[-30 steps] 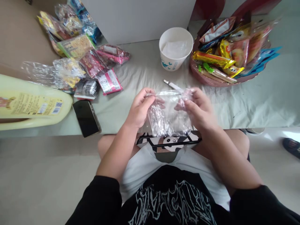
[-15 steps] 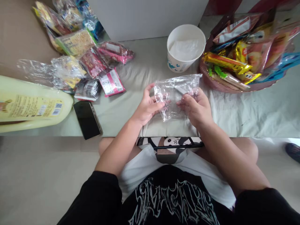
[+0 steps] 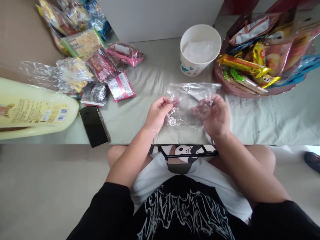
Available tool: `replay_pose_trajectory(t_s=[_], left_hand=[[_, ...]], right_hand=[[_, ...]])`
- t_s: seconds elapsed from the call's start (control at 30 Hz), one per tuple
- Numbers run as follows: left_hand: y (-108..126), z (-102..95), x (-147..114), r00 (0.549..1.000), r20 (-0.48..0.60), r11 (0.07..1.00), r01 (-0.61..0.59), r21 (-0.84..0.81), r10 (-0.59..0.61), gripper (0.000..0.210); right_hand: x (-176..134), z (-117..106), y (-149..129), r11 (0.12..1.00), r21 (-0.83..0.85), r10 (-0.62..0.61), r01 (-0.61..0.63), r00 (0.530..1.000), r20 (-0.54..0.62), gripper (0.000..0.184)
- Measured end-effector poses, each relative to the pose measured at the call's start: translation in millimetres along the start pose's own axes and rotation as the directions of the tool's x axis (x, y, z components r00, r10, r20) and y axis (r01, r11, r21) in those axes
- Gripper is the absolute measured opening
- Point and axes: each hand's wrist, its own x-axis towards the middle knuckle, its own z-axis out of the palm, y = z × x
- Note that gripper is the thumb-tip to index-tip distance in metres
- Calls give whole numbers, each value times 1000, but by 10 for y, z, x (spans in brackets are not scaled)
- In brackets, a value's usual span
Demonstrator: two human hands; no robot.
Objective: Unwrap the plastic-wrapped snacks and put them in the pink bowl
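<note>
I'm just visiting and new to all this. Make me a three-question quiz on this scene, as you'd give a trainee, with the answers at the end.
1. Which thing is the left hand holding?
A) the yellow bottle
B) the clear plastic bag
C) a pink snack packet

2. True or false: in the picture, the paper cup stands to the left of the snack basket.

3. Fill in: a dark, flat ____ lies at the near edge of the cloth.

Key: 1. B; 2. True; 3. phone.
</note>
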Motion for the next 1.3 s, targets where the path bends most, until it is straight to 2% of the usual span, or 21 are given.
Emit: replay_pose_trajectory(t_s=[0.17,0.3,0.4,0.5,0.6,0.7,0.77,0.87,0.97,1.1,1.17,1.23,1.3], left_hand=[[114,-15,-15,988,62,980,149,-135,-142,17],[136,-22,3,985,64,974,168,-150,-160,19],[91,-10,16,996,7,991,90,-97,-90,26],[16,2,23,1000,-21,999,10,-36,-11,37],[-50,1,21,998,-7,998,-65,9,65,48],[-89,-7,12,987,29,986,-157,57,155,57],[-110,-14,10,980,48,977,-196,79,193,59],[-146,-37,27,974,52,972,-222,71,219,61],[-168,-64,57,969,37,969,-246,38,245,59],[-125,-61,48,968,37,968,-250,38,248,44],[-86,-43,27,978,77,976,-201,78,196,33],[-48,-31,9,987,109,985,-130,109,118,29],[-10,-33,-1,994,94,992,-70,106,60,28]], right_hand=[[30,25,3,999,-29,41,-44,995,-94,41],[40,49,-3,990,-135,30,-38,998,-62,37],[51,35,-12,986,-159,39,-49,997,-69,37],[54,8,-36,996,-62,66,-68,997,-30,42],[37,-10,-66,997,-27,80,-79,995,64,59],[22,-14,-71,996,-71,62,-55,993,99,66],[24,-16,-56,995,-96,50,-41,994,94,63],[44,-19,-23,983,-178,59,-47,996,65,41],[58,-21,-3,975,-210,78,-70,997,27,23],[42,-20,-22,988,-128,88,-87,996,3,17],[21,-20,-44,987,-114,115,-109,992,44,22],[-1,-16,-67,985,-114,138,-127,986,90,35],[-21,-4,-87,983,-123,151,-136,982,115,45]])
